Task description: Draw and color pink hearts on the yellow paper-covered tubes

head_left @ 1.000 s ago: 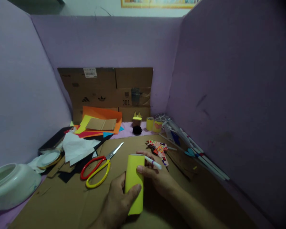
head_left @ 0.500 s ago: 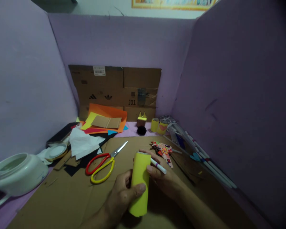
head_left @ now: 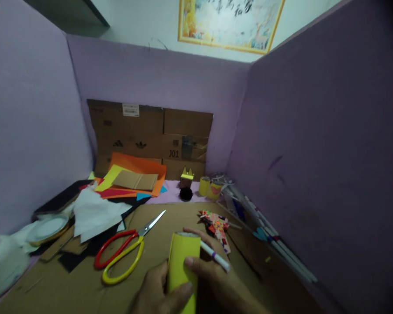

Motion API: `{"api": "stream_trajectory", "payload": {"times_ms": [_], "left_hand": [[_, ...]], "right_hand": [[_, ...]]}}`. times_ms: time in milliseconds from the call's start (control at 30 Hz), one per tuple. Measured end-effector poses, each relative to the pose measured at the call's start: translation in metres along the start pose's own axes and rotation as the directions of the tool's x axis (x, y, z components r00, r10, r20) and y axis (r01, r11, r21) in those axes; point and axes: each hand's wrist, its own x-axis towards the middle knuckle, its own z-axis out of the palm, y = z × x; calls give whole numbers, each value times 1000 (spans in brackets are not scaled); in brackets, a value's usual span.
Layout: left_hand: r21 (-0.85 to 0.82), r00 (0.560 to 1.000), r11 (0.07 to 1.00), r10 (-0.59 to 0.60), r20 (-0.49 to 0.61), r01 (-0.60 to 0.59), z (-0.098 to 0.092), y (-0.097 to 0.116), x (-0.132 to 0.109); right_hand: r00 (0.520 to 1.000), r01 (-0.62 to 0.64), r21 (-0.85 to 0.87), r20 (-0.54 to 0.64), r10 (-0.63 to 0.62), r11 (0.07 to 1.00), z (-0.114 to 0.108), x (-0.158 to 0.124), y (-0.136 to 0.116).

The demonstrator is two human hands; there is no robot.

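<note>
A yellow paper-covered tube [head_left: 183,261] stands upright, tilted slightly, at the bottom middle of the head view. My left hand [head_left: 163,288] is closed around its left side, the thumb lying across the front. On the tube's right, my right hand [head_left: 218,272] presses its thumb to the yellow surface, its fingers reaching behind. A white marker with a purple band [head_left: 218,257] is held in that same hand, pointing down to the right. The tube's lower end is cut off by the frame. To the left lie scissors with red and yellow handles [head_left: 122,257], blades apart from both hands.
A patterned glue gun-like shape [head_left: 218,224] lies beyond my right hand. Several white markers [head_left: 281,248] line the right wall. Coloured paper [head_left: 137,163], white tissue [head_left: 96,211] and a white pot [head_left: 3,266] are on the left. Small yellow rolls [head_left: 204,186] stand at the back.
The view has tilted up, so everything sits lower in the picture. My right thumb has slid further across the tube's front. Both hands still hold the tube, and the marker stays in my right hand.
</note>
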Motion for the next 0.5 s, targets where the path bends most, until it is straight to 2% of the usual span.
{"api": "stream_trajectory", "payload": {"times_ms": [100,167,300,367,433,500], "left_hand": [[-10,998,998,-58,16,58,2,11,-6],[-19,999,999,-42,6,42,3,18,-8],[-29,993,993,-117,1,117,4,29,-10],[29,998,997,-67,-2,67,3,32,-11],[121,998,991,50,23,-52,3,35,-11],[200,985,965,164,49,-170,2,36,-10]], "right_hand": [[999,-14,-7,-38,13,1000,3,-1,2],[999,4,-19,-35,-4,1000,2,0,4],[997,44,-9,59,-44,999,-2,0,5],[985,146,-101,104,-136,984,-4,-1,1],[961,258,-234,163,-224,937,-5,-4,-4],[935,328,-277,231,-269,903,-5,-6,-7]]}}
